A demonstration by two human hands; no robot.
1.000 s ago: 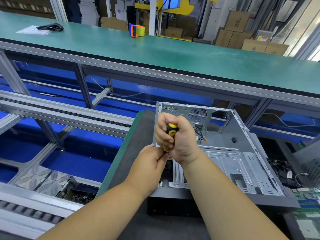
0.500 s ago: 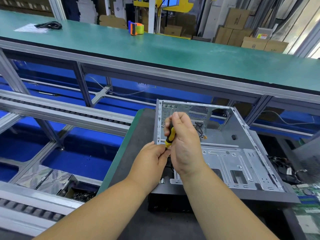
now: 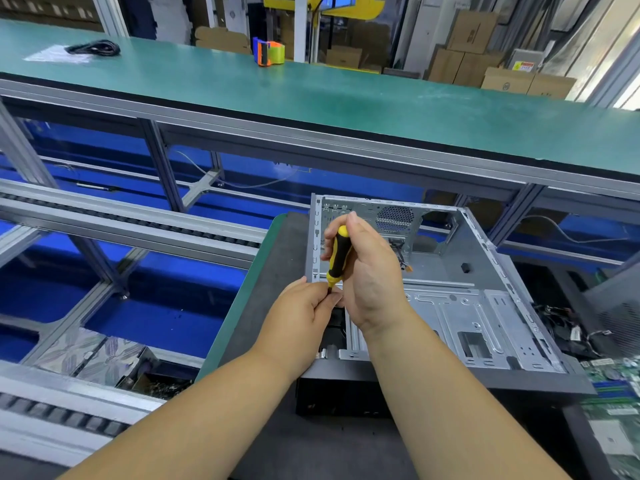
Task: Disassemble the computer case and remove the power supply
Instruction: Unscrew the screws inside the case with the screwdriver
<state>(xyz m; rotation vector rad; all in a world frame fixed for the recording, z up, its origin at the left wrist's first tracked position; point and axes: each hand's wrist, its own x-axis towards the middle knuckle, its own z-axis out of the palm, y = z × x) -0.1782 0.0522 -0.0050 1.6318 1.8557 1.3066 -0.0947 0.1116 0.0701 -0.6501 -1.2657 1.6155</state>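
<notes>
Head cam, going left to right around the one computer case (image 3: 460, 306) lying open on the dark mat: left hand (image 3: 304, 317) at the case's near-left corner pinches the tip of the one screwdriver (image 3: 337, 256), right hand (image 3: 370, 271) wraps its handle. Can't see any power supply from here, maybe hidden under the hands. Case looks like stiff thin sheet metal, light but sharp-edged, so I'd grab it by the folded rims. One circuit board (image 3: 620, 386) sits right of it.

Bare, dull-grey sheet metal is seen in the computer case (image 3: 450, 306); glossy plastic in the screwdriver handle (image 3: 338, 254).
</notes>
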